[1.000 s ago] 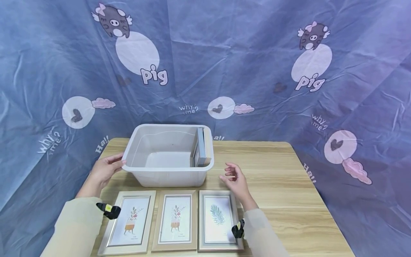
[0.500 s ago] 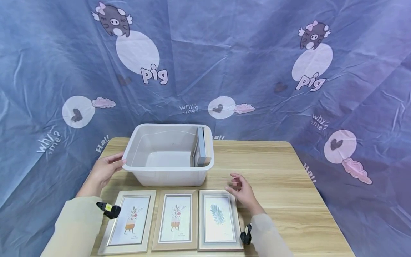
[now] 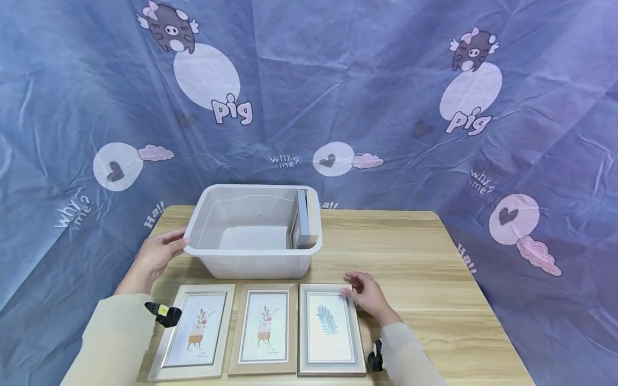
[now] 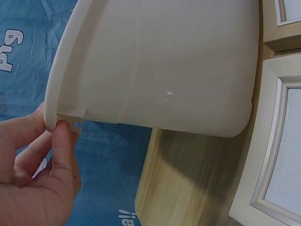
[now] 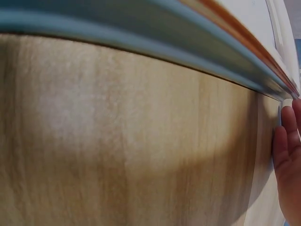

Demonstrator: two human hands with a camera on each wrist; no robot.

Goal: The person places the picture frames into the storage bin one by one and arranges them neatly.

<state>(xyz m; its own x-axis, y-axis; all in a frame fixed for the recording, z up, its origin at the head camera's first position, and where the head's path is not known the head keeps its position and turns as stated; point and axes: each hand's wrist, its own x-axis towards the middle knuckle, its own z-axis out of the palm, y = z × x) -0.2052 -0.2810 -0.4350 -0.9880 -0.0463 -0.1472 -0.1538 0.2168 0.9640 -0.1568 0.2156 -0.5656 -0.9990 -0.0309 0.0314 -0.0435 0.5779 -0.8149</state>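
A white plastic tub (image 3: pixel 251 253) stands at the back of the wooden table. My left hand (image 3: pixel 159 254) pinches its left rim; the left wrist view shows fingers and thumb (image 4: pixel 62 146) at the rim's edge. In the front row, the right-hand picture frame (image 3: pixel 307 332) is silver-grey with a blue-green leaf print. My right hand (image 3: pixel 368 294) is at this frame's upper right corner, fingers loosely bent, thumb over the corner. In the right wrist view the frame's side (image 5: pixel 141 37) runs across the top, with the fingertips (image 5: pixel 288 115) near its far end.
Beside that frame lie a tan picture frame (image 3: pixel 238 332) and a cream one (image 3: pixel 161 343), both with plant-pot prints. A blue-grey frame (image 3: pixel 302 217) and a pale wooden one (image 3: pixel 313 214) stand upright inside the tub's right end. A blue patterned cloth (image 3: pixel 386 96) hangs behind.
My right hand has moved from beside the tub toward me, coming down to the upper right corner of the leaf-print picture frame. My left hand has stayed on the tub rim.
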